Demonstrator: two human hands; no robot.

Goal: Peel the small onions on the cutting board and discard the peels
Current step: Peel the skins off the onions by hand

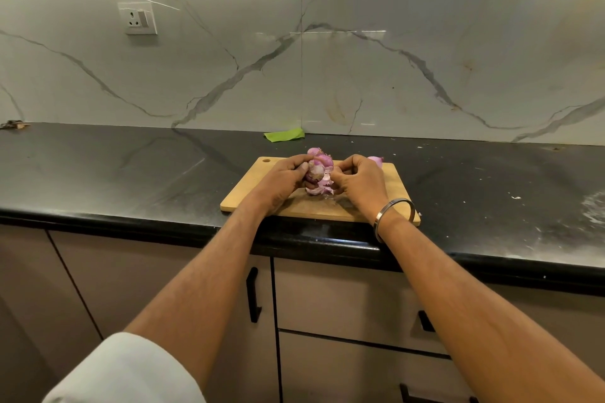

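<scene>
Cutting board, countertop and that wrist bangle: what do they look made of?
Cutting board: pale wood or bamboo by its tan, matte face, with a hanging hole at one corner. Countertop: dark polished stone, probably granite, since it mirrors the veined wall. Bangle on the right wrist: plain silvery metal with a bright sheen, likely steel.

I see my left hand (pixel 284 178) and right hand (pixel 357 178) gripping a purple onion cluster (pixel 318 173) — over the cutting board (pixel 397 186) on the counter (pixel 131 170).
</scene>
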